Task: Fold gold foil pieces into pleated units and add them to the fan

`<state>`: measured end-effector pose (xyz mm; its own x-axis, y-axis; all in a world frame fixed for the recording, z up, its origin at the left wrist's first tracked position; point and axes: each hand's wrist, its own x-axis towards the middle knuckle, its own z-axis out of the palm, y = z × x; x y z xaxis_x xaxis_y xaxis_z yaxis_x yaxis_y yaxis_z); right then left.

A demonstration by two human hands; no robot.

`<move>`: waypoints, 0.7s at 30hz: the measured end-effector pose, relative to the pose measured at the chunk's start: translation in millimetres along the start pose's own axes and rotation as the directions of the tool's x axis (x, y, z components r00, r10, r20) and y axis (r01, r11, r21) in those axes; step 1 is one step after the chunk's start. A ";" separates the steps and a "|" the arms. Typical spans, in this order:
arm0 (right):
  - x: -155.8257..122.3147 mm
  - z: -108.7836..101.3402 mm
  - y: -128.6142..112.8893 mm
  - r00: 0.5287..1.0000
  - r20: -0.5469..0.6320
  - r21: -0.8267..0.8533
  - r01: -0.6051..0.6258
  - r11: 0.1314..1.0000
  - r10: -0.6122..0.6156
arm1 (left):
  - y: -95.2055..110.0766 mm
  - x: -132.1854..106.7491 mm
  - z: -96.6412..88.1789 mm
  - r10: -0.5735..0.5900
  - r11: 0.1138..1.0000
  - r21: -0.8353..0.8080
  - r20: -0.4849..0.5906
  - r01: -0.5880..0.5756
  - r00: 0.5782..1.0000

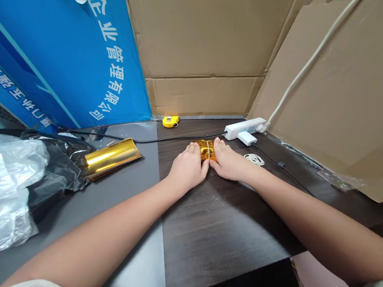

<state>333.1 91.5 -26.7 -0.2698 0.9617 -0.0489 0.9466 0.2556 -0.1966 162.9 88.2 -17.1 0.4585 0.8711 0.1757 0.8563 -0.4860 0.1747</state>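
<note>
A small bundle of shiny gold foil [204, 149] lies on the dark wooden table, with a thin white band around its middle. My left hand [187, 166] grips its left end, and my right hand [228, 161] has hold of the right end. Both thumbs nearly meet at the near edge, while the other fingers rest over the far side. Much of the bundle is covered by my hands. Beside my right wrist is a loose pile of thin white loops [254, 159].
A stack of gold foil sheets [113, 158] sits at left beside black and clear plastic bags [9, 182]. Farther back are a yellow tape measure [170, 121] and a white power strip [245, 128] with cables. Cardboard panels [199, 32] and a blue board [73, 51] stand behind.
</note>
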 end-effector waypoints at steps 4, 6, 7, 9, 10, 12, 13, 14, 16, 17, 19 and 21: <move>-2.0 -3.8 -0.1 1.000 -0.016 -0.022 0.007 1.000 -0.008 | -2.2 -1.5 0.5 -0.004 1.000 0.011 -0.003 0.004 1.000; -3.1 -5.0 -0.2 1.000 -0.020 -0.035 0.001 0.999 -0.002 | -2.4 -2.2 1.2 -0.005 1.000 0.021 -0.002 0.005 1.000; -3.5 -5.0 -0.1 1.000 -0.020 -0.039 -0.005 0.999 0.005 | -2.4 -2.3 1.6 -0.004 1.000 0.027 0.000 0.004 1.000; -3.7 -4.2 0.3 1.000 -0.018 -0.044 -0.018 0.999 0.017 | -2.6 -2.0 2.6 0.003 0.999 0.037 0.007 -0.003 1.000; -3.7 -3.7 0.4 1.000 -0.015 -0.043 -0.022 0.999 0.022 | -2.9 -1.6 3.0 0.008 0.999 0.041 0.011 -0.009 1.000; -3.8 -3.3 0.1 1.000 -0.005 -0.040 -0.029 0.999 0.029 | -3.7 -1.0 3.3 0.023 0.999 0.047 0.017 -0.024 1.000; -3.9 -3.7 -0.4 0.999 0.000 -0.037 -0.035 0.999 0.035 | -4.0 -0.9 3.0 0.029 0.998 0.051 0.018 -0.030 0.999; -4.0 -4.6 -1.0 0.999 0.005 -0.035 -0.042 0.998 0.043 | -4.3 -0.9 2.4 0.033 0.998 0.055 0.018 -0.034 0.999; -4.2 -7.8 -2.1 0.998 0.013 -0.031 -0.055 0.998 0.056 | -4.7 -1.4 0.4 0.032 0.998 0.061 0.018 -0.033 0.999; -4.2 -9.8 -2.3 0.998 0.016 -0.030 -0.054 0.998 0.055 | -5.0 -1.6 -0.7 0.028 0.998 0.062 0.018 -0.029 0.999; -3.3 -13.9 -1.1 0.999 0.022 -0.023 -0.035 0.999 0.035 | -6.0 -1.6 -2.6 0.017 0.998 0.055 0.022 -0.019 1.000; -1.6 -16.3 2.2 0.999 0.038 -0.011 0.002 1.000 -0.001 | -7.9 -0.6 -3.4 0.007 0.999 0.039 0.028 -0.008 1.000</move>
<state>338.5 92.1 -11.0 -0.2775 0.9568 -0.0863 0.9481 0.2582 -0.1857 155.1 91.3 -15.3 0.4707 0.8695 0.1499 0.8614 -0.4896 0.1353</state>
